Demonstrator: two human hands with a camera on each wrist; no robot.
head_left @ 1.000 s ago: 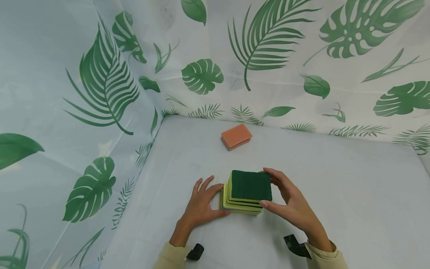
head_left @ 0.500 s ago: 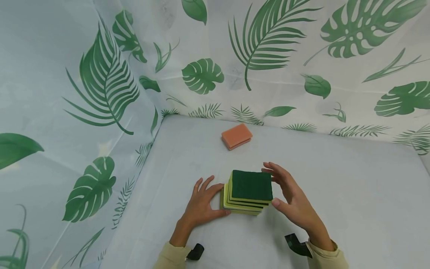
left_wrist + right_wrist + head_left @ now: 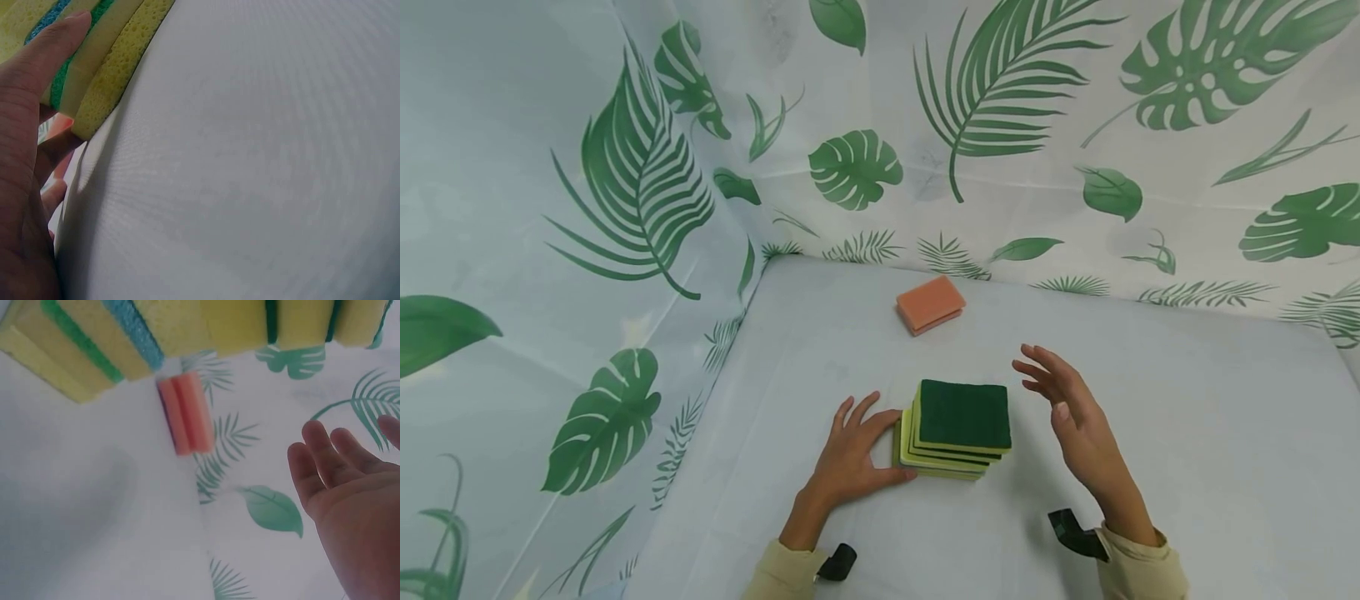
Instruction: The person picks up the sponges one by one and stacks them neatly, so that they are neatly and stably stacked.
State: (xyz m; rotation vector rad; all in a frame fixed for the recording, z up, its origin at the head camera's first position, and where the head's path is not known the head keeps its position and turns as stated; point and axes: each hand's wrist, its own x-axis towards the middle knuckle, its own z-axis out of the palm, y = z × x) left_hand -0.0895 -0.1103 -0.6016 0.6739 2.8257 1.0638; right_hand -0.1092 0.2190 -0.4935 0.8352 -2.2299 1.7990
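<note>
A stack of several sponges (image 3: 964, 414) stands on the white surface, its top sponge dark green side up. In the right wrist view, the stack's yellow layers (image 3: 234, 328) alternate with green and blue scouring faces. My left hand (image 3: 850, 458) holds the lower left end of the stack, thumb at the front and forefinger at the back. The left wrist view has the thumb (image 3: 47, 53) lying along the lower sponges. To the right of the stack, my right hand (image 3: 1086, 425) hovers apart from it, fingers extended and nothing held.
Behind the stack lies an orange sponge or pair of sponges (image 3: 931, 304). The white surface (image 3: 1210, 433) meets a leaf-printed curtain (image 3: 1015, 192) at the back and left. Black wrist-worn devices (image 3: 838, 562) sit at both cuffs.
My right hand has let go of the top sponge and moved away to the right. The left hand and the stack have stayed in place.
</note>
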